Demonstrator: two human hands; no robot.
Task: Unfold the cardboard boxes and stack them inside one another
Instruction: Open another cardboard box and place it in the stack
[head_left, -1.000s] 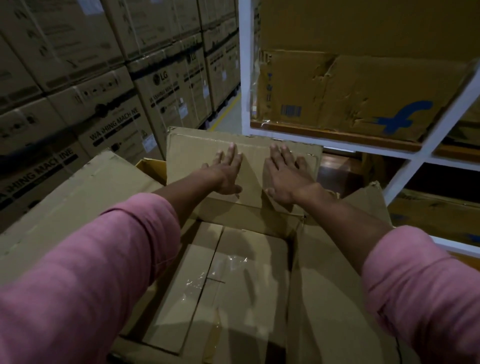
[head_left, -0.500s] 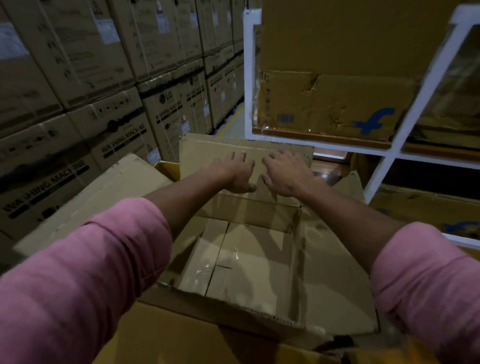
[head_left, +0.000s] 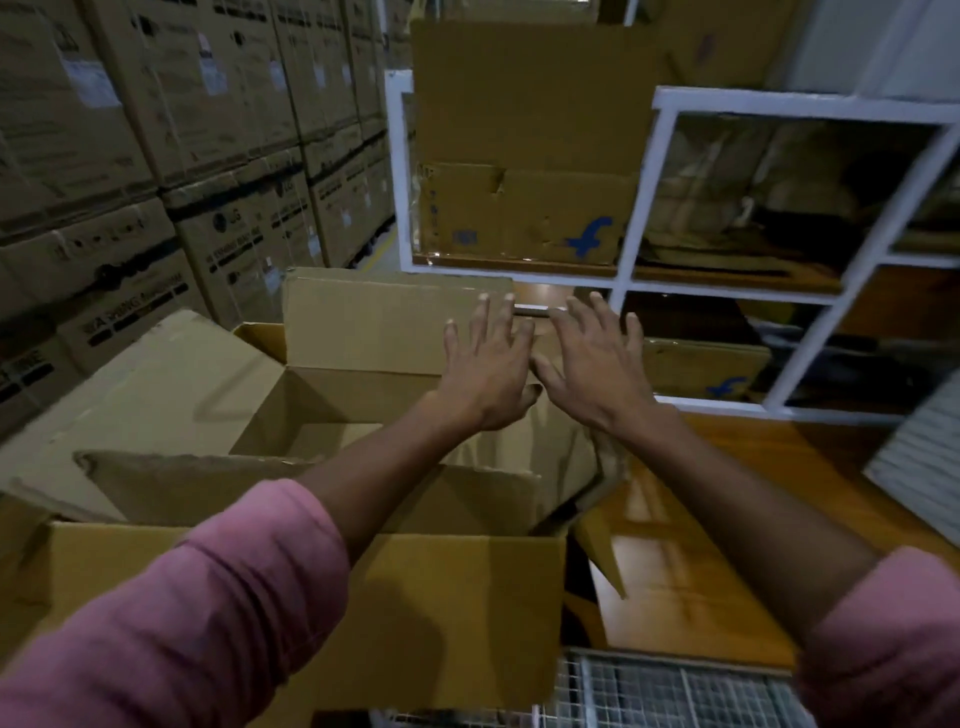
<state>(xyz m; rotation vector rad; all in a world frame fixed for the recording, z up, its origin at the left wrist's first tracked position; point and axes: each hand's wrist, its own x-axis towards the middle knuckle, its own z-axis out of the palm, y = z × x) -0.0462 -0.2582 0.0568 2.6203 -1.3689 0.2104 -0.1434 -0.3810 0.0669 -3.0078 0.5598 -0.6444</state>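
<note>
An opened brown cardboard box (head_left: 332, 415) sits in front of me with its far flap (head_left: 384, 322) standing up. It rests inside a larger, yellower box whose near wall (head_left: 457, 613) fills the lower middle. My left hand (head_left: 488, 369) hovers with spread fingers at the right end of the far flap. My right hand (head_left: 597, 364) is beside it, fingers spread, over the box's right corner. Neither hand holds anything. Pink sleeves cover both forearms.
Stacked washing-machine cartons (head_left: 171, 208) wall off the left. A white shelf frame (head_left: 644, 208) holds flattened cardboard with a blue logo (head_left: 524, 208) ahead. A wooden surface (head_left: 691, 545) lies to the right, wire mesh (head_left: 649, 691) below.
Both hands lifted off the far flap and shifted right with fingers spread. The view pulled back, showing the outer box's near wall and the wooden surface.
</note>
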